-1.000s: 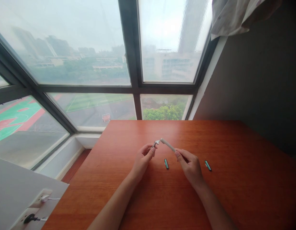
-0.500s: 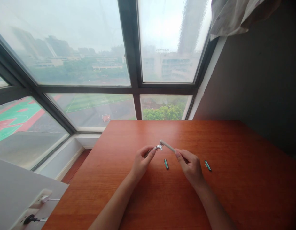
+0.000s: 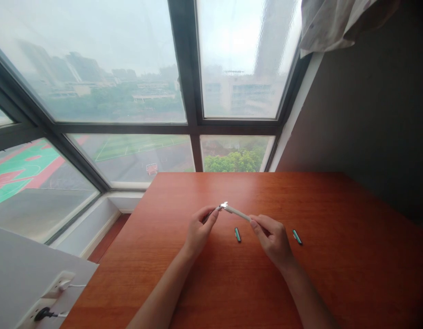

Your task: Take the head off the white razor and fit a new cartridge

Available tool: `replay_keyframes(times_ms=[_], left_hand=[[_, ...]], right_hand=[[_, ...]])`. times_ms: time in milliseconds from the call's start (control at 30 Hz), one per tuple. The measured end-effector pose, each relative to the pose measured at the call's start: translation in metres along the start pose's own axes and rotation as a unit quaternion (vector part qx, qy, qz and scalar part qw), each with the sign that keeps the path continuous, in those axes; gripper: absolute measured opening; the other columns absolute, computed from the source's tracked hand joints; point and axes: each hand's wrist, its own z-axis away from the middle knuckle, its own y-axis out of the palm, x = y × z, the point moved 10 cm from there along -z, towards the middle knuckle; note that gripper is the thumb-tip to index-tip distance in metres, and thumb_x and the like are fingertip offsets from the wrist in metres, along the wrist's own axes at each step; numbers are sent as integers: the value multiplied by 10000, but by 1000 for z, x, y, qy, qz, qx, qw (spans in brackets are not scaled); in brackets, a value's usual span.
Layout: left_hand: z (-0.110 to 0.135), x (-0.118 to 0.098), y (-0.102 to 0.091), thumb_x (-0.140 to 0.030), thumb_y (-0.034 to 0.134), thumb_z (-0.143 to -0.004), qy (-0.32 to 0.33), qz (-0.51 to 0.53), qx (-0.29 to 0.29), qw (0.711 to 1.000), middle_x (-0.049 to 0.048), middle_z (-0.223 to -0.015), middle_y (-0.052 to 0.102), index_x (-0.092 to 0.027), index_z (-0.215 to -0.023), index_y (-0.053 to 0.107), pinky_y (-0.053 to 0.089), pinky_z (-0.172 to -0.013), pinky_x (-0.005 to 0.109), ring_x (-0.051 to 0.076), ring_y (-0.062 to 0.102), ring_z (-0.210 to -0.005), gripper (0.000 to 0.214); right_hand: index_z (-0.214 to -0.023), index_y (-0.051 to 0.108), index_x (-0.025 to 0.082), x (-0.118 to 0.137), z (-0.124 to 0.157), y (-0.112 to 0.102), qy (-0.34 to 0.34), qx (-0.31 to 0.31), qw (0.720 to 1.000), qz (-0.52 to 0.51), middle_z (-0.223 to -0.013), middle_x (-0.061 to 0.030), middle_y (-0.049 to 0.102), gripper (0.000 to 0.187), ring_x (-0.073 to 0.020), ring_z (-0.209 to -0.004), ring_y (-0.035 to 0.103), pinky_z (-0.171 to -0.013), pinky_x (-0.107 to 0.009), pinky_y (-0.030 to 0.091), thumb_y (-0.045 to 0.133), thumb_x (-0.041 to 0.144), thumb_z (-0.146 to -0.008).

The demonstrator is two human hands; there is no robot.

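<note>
My left hand (image 3: 200, 230) is closed around the handle of a razor (image 3: 224, 205), whose bare silver head points up and to the right. Pinched in my right hand (image 3: 272, 235) is a slim pale toothbrush (image 3: 239, 213), slanting up to the left. Its far end meets the razor head; the bristles are too small to make out. Below the razor, a green-and-black razor cartridge (image 3: 237, 235) lies on the table between my hands. A second razor cartridge (image 3: 297, 237) rests to the right of my right hand.
The reddish-brown wooden table (image 3: 335, 274) reaches to the windows (image 3: 239, 128). A dark wall (image 3: 362, 105) stands on the right, with a hanging cloth (image 3: 331, 27) above. At lower left, wall sockets (image 3: 50, 297) hold plugs with cables.
The toothbrush's tip has moved down and slightly left, lying lower against the razor head. The razor head has shifted a little up and left. Both cartridges lie where they were.
</note>
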Motion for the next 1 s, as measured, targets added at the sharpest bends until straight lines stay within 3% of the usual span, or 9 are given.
replay_keyframes(times_ms=[167, 333, 533, 833, 1000], left_hand=[[2, 0, 7, -393, 629, -790, 8, 3, 46, 999, 46, -726, 640, -120, -859, 716, 397, -586, 230, 152, 527, -657, 295], [2, -4, 6, -375, 633, -797, 30, -19, 39, 999, 81, -834, 679, -136, -877, 719, 456, -680, 265, 199, 589, -766, 266], [3, -4, 8, -355, 615, -817, 40, -34, 44, 998, 82, -857, 684, -145, -889, 727, 450, -683, 254, 190, 594, -772, 248], [-2, 9, -2, -417, 635, -777, -30, 26, 2, 999, 12, -646, 583, -134, -884, 733, 378, -586, 231, 141, 493, -634, 318], [-2, 12, 6, -439, 622, -786, -43, 45, 35, 997, 10, -625, 529, -130, -917, 725, 354, -569, 231, 136, 449, -624, 350]], right_hand=[[-863, 690, 168, -2, -2, -3, -1, 2, 999, 39, -659, -31, 588, 308, -153, -614, 532, -586, -246, 389, 452, 351, -929], [-906, 694, 174, -3, -2, -7, -17, -5, 997, 82, -638, -30, 573, 315, -154, -599, 519, -582, -242, 391, 446, 366, -929], [-920, 704, 181, -5, -1, -10, -14, -15, 993, 118, -625, -20, 558, 298, -143, -574, 508, -571, -239, 369, 460, 353, -924], [-914, 705, 173, 2, -2, -4, -14, 5, 999, 39, -672, -36, 607, 294, -151, -601, 533, -565, -246, 391, 466, 344, -923], [-901, 701, 174, 6, -2, -1, -11, 11, 1000, 8, -675, -35, 600, 289, -151, -597, 527, -557, -251, 394, 470, 345, -923]])
